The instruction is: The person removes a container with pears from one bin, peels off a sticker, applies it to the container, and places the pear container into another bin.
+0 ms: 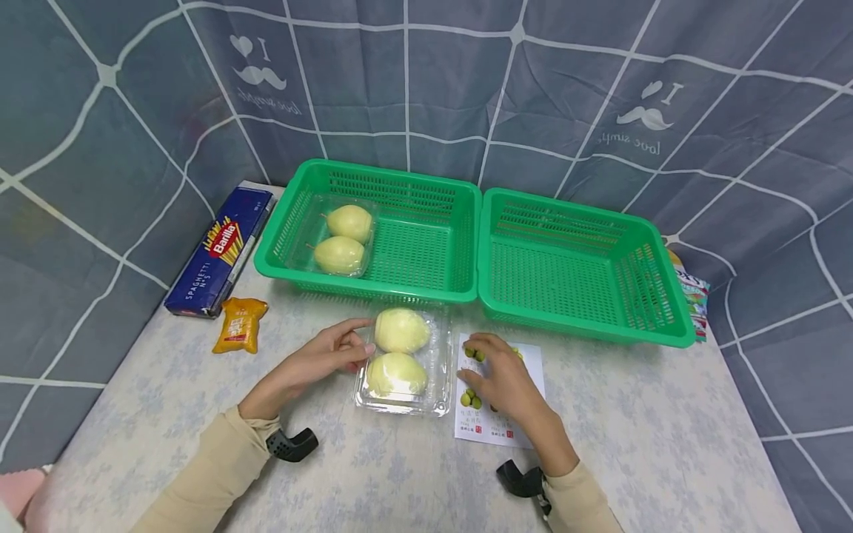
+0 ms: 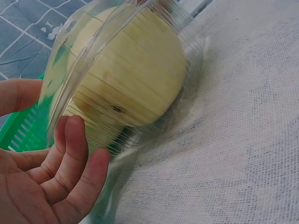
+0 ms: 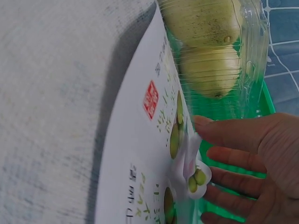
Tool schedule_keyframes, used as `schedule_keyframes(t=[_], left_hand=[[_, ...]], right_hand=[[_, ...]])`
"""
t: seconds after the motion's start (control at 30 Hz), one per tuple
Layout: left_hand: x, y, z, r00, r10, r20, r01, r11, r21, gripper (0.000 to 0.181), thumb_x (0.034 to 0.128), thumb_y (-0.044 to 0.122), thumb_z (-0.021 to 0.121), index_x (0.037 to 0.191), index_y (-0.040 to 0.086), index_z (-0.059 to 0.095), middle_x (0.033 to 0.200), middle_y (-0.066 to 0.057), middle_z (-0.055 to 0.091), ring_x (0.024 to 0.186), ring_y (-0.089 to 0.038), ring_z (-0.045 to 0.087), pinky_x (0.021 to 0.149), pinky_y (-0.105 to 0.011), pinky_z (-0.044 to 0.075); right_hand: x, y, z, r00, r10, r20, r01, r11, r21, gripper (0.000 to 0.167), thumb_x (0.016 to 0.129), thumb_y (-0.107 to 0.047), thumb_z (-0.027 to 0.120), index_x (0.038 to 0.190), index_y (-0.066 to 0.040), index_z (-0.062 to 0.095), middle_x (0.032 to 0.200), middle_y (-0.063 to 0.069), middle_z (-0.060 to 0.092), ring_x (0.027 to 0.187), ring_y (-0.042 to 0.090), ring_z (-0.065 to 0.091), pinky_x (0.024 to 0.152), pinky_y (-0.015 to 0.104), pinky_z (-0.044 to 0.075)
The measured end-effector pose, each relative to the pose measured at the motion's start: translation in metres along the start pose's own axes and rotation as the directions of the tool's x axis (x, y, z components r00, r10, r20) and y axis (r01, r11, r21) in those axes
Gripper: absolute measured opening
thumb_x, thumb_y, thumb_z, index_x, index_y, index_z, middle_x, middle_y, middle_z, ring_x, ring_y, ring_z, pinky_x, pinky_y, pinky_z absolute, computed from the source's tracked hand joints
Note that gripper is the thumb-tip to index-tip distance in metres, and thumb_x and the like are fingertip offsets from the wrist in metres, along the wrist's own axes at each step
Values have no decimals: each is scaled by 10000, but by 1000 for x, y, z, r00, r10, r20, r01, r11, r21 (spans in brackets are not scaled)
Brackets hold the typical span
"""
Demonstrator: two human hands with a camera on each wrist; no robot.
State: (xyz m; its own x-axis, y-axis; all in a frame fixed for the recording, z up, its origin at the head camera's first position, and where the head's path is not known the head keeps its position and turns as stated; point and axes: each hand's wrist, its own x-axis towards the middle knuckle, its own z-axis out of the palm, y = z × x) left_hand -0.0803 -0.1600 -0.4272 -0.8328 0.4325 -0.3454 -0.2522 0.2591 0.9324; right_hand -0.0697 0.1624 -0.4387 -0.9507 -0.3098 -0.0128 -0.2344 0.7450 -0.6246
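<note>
A clear plastic container with two pale yellow pears lies on the table. At its left side, my left hand holds the edge between thumb and curled fingers; the left wrist view shows the hand against the clear wall. My right hand is over a white sticker sheet printed with green fruit, right of the container. In the right wrist view, the fingers of this hand are spread, and a raised fruit-shaped sticker meets the fingertips. Whether it is still attached to the sheet I cannot tell.
Behind stand two green baskets: the left one has another clear pack of two pears, the right one holds nothing visible. A blue spaghetti box and an orange packet lie left; colourful packets are at right.
</note>
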Motion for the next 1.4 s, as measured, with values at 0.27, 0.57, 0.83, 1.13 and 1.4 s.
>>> schedule_keyframes(t=[0.27, 0.57, 0.83, 1.13, 1.4], left_hand=[[0, 2, 0, 1000, -2, 5, 2, 1000, 0, 706, 1007, 249, 608, 1562, -12, 258, 956, -3, 596, 891, -100, 606, 893, -316, 545], [1, 2, 0, 1000, -8, 6, 8, 1000, 2, 706, 1011, 265, 604, 1564, -4, 257, 973, -8, 603, 915, -112, 615, 895, -311, 549], [1, 0, -1, 1000, -2, -4, 2, 1000, 4, 698, 1004, 259, 610, 1557, -4, 275, 969, -3, 599, 922, -113, 614, 883, -305, 540], [0, 0, -1, 1000, -1, -4, 1, 1000, 9, 698, 1004, 271, 610, 1559, 6, 279, 991, -17, 605, 941, -124, 620, 891, -314, 540], [0, 0, -1, 1000, 1, 0, -1, 1000, 4, 706, 1002, 264, 611, 1560, -3, 271, 974, -7, 601, 955, -109, 616, 894, -301, 532]], right_hand=[[1, 2, -1, 999, -25, -29, 26, 1000, 18, 483, 919, -252, 737, 1349, -69, 617, 1391, 113, 609, 1331, 357, 555, 1084, 566, 444], [1, 4, 0, 998, -35, -56, 36, 999, 16, 428, 933, -233, 721, 1315, -58, 639, 1357, 121, 634, 1306, 354, 578, 1071, 546, 465], [1, 3, 0, 994, -10, -109, 13, 1000, 29, 422, 933, -149, 715, 1335, -53, 626, 1324, 146, 650, 1213, 341, 631, 997, 527, 515], [1, 2, 1, 987, -5, -161, 15, 998, 59, 336, 926, -46, 692, 1261, -51, 671, 1133, 108, 719, 1049, 276, 677, 915, 487, 536], [1, 3, 1, 981, -29, -194, 45, 996, 82, 265, 939, -47, 678, 1202, -53, 707, 1089, 103, 731, 997, 259, 685, 896, 473, 540]])
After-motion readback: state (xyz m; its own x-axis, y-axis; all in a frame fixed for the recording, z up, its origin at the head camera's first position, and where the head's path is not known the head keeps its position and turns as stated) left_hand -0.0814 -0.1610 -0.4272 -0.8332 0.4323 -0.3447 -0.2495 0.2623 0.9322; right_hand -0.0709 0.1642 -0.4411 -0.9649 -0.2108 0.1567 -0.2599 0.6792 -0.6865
